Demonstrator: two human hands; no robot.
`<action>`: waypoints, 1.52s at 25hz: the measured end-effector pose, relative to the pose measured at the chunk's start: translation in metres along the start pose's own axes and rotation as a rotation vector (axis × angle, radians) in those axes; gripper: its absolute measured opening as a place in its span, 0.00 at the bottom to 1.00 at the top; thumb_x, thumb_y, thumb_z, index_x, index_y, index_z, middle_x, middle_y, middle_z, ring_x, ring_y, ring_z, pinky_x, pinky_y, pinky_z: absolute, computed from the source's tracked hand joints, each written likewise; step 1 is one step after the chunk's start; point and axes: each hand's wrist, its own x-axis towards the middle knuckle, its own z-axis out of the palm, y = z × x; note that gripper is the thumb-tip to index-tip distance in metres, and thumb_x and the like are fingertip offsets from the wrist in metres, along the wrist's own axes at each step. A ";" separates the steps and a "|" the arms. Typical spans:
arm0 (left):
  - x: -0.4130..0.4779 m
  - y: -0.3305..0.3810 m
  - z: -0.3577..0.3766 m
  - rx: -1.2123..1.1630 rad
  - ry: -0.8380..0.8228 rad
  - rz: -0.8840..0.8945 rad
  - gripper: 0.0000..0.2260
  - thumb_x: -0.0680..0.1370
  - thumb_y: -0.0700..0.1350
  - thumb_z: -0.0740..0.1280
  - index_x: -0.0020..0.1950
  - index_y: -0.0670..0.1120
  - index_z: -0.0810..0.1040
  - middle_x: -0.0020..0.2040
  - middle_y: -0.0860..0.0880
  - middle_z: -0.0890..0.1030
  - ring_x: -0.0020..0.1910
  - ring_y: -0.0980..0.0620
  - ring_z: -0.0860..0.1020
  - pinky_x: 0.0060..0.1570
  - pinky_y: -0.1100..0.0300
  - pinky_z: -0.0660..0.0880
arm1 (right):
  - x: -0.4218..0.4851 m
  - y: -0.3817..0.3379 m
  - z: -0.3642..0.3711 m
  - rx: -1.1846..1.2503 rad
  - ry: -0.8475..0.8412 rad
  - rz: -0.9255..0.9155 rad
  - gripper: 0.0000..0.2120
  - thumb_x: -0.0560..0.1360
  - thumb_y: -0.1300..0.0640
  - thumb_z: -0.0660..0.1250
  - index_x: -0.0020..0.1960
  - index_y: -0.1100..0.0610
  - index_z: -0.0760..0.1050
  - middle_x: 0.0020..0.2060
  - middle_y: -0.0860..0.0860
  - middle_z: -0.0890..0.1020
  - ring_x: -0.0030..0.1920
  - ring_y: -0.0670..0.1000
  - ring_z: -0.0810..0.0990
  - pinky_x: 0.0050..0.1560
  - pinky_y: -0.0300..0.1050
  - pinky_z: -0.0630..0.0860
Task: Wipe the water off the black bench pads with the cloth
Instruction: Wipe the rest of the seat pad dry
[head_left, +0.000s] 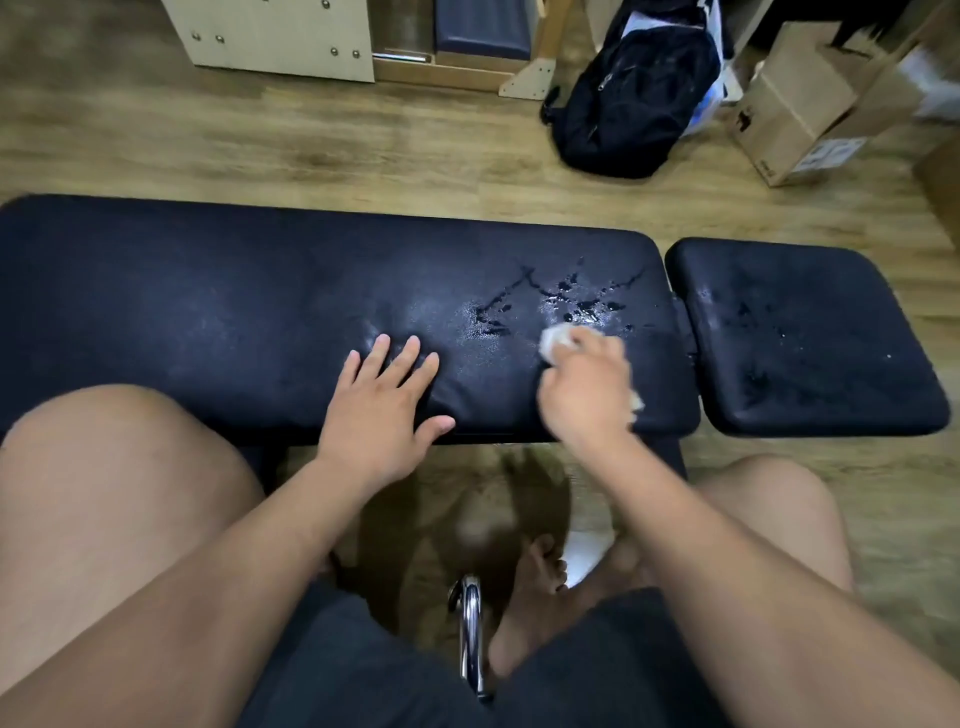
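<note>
Your left hand (382, 402) lies flat on the long pad (208, 312) near its front edge, fingers spread. Just right of it on the same pad, your right hand (584, 387) is curled round the white cloth (556, 339), which pokes out past your knuckles and touches the pad at the near edge of the water (571, 306). The short pad (800, 338), just beyond the long pad's right end, also carries droplets. A black backpack (634, 93) stands on the floor behind the long pad.
</note>
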 end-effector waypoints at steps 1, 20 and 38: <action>-0.001 0.000 0.000 -0.006 -0.001 0.001 0.33 0.77 0.66 0.55 0.79 0.53 0.55 0.80 0.50 0.54 0.79 0.44 0.49 0.76 0.45 0.48 | -0.006 -0.034 0.006 0.016 -0.019 -0.118 0.21 0.72 0.54 0.58 0.63 0.52 0.74 0.68 0.51 0.70 0.63 0.58 0.66 0.61 0.50 0.66; -0.001 0.002 -0.004 -0.039 -0.031 -0.032 0.32 0.77 0.60 0.60 0.79 0.53 0.55 0.80 0.51 0.53 0.79 0.44 0.48 0.76 0.45 0.47 | -0.009 -0.101 0.003 -0.010 -0.077 -0.425 0.19 0.76 0.55 0.58 0.66 0.51 0.69 0.64 0.54 0.69 0.61 0.58 0.65 0.59 0.50 0.66; -0.002 0.004 -0.005 -0.078 -0.069 -0.060 0.32 0.79 0.62 0.56 0.80 0.54 0.51 0.81 0.53 0.48 0.79 0.46 0.43 0.77 0.45 0.44 | 0.002 -0.076 -0.003 -0.080 -0.064 -0.483 0.20 0.77 0.52 0.57 0.69 0.47 0.67 0.67 0.50 0.68 0.62 0.56 0.65 0.57 0.53 0.66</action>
